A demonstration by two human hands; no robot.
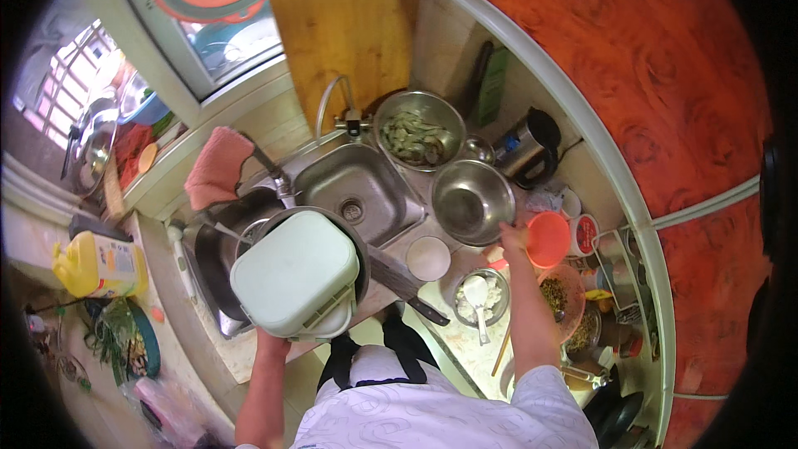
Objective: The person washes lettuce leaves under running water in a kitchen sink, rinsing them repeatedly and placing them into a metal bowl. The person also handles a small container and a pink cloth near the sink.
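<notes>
A pale green plastic container lies in or over a dark round pan above the left sink basin. My left hand is at its lower edge, its fingers mostly hidden beneath. My right hand reaches over the counter to the rim of an empty stainless steel bowl; whether it grips the rim cannot be told. Beside that hand is an orange-red plastic bowl. Below stands a metal bowl of white food with a white spoon. A cleaver lies near a white round bowl.
A steel bowl of shrimp and an electric kettle stand at the back. The faucet carries a pink cloth. The right sink basin lies between. A yellow jug and greens are at left.
</notes>
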